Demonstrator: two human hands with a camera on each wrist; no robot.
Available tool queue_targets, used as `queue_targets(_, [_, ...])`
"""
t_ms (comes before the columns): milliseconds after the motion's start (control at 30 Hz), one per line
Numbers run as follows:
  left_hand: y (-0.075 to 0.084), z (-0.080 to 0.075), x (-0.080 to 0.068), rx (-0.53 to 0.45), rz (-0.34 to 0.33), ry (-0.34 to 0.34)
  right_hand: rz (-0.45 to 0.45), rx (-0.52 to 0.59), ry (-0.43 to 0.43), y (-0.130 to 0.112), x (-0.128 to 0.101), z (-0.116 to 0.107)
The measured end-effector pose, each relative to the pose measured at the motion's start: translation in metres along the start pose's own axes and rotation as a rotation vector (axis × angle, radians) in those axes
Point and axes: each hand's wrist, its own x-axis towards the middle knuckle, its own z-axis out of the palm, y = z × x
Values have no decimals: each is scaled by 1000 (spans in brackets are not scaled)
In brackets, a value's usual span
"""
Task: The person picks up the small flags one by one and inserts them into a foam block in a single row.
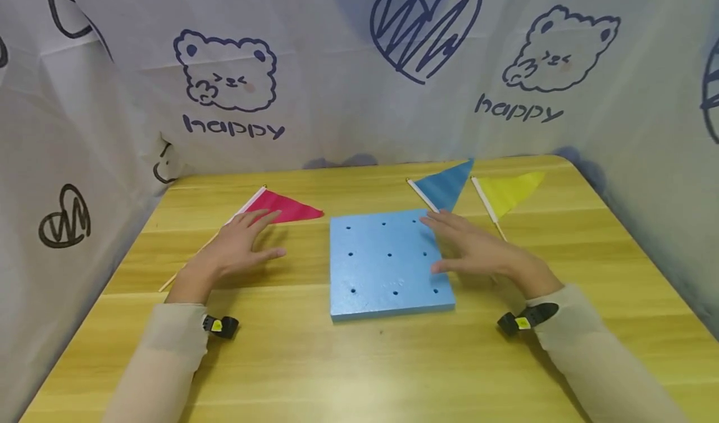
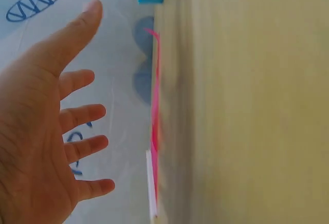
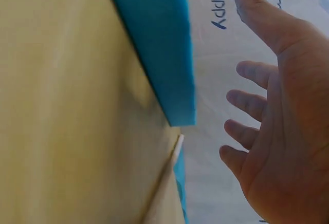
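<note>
A light blue foam board [image 1: 371, 273] with several small holes lies flat in the middle of the table. My left hand [image 1: 236, 245] hovers over the stick of a pink pennant flag [image 1: 289, 209], fingers spread and palm bare in the left wrist view. Over the board's right edge in the head view is my right hand [image 1: 477, 245], its fingers extended and the palm holding nothing. Behind the board lies a blue pennant flag [image 1: 446, 186] on a white stick, partly hidden by the board and hand. A yellow pennant flag [image 1: 508, 192] lies right of it, its stick passing behind my right hand.
The wooden table [image 1: 359, 373] has a rounded far corner. A white cloth [image 1: 331, 98] with bear and heart drawings hangs behind it and along both sides. Each wrist wears a black strap [image 1: 224, 327] over a light sleeve.
</note>
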Motion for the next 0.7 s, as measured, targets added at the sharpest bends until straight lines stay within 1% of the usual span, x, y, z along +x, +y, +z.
queue_targets(200, [-15, -5, -17, -22, -79, -20, -30, -73, -14, -6, 1, 11])
queue_targets(333, [-23, -5, -24, 7, -133, -21, -50, -70, -13, -10, -2, 16])
queue_targets(433, [-31, -8, -27, 22, -149, -19, -68, -68, -11, -13, -2, 19])
queue_targets(600, [-46, -12, -35, -39, -186, -16, -73, -82, -35, -16, -2, 24])
queue_targets(700, [-54, -13, -37, -70, -203, -11, -82, -76, -39, -17, -3, 26])
